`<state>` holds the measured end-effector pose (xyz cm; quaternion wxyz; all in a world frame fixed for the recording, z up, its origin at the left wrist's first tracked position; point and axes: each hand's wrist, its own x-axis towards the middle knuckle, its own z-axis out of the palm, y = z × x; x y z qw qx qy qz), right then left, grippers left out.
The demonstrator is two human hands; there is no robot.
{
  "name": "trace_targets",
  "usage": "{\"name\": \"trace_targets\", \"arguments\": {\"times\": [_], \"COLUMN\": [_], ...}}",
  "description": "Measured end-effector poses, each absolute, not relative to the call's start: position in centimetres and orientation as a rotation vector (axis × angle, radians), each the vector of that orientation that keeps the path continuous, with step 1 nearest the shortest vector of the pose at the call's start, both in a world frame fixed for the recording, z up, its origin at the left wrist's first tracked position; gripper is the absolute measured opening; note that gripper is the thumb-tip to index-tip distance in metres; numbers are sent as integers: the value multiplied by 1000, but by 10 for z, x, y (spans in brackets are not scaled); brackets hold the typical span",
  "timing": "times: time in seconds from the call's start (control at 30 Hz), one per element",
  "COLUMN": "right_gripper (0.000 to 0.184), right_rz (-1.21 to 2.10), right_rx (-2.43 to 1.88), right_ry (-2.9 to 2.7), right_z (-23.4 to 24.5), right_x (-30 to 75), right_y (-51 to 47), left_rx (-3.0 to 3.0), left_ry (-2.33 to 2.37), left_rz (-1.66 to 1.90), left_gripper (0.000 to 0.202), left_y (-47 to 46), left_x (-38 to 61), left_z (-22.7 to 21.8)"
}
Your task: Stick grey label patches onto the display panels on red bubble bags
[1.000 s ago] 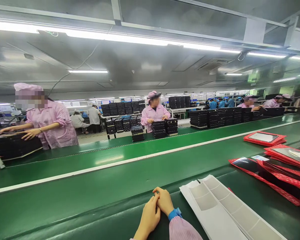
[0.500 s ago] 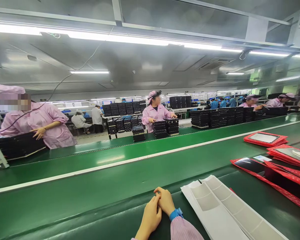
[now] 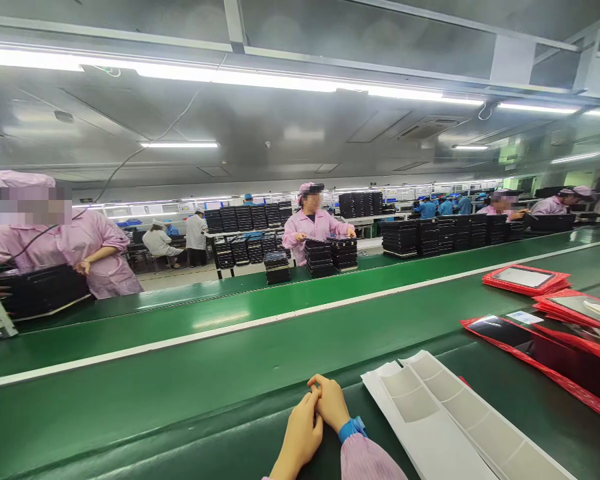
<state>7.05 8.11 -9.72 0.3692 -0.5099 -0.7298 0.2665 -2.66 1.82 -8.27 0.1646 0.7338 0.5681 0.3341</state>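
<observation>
My left hand [image 3: 303, 427] and my right hand [image 3: 333, 403] are clasped together at the near edge of the green work surface. Their fingers are folded against each other, and no object shows between them. A blue wristband [image 3: 353, 429] circles my right wrist above a pink sleeve. Just to the right of the hands lie white sheets [image 3: 445, 447] carrying rows of greyish rectangular labels, untouched. Farther right are dark glossy panels [image 3: 497, 330] on red wrapping.
A green conveyor belt [image 3: 220, 373] with a white line crosses in front of me. A stack of red-wrapped panels [image 3: 525, 276] sits on it at right. Across the belt, co-workers in pink handle stacks of black trays [image 3: 320, 259]. A dark stack [image 3: 40, 290] stands at far left.
My hands have stayed still. The red-wrapped stack on the belt has shifted slightly left. The co-worker at far left has turned and drawn one hand back from the dark stack's top.
</observation>
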Motion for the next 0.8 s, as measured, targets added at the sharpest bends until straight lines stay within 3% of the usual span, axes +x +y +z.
{"name": "trace_targets", "arguments": {"times": [0.8], "right_gripper": [21], "right_rz": [679], "right_rx": [-1326], "right_ry": [-1883], "right_z": [-92], "right_x": [71], "right_y": [79], "left_rx": [2093], "left_ry": [1610], "left_rz": [955], "left_gripper": [43], "left_y": [21], "left_x": [-27], "left_z": [-85]}}
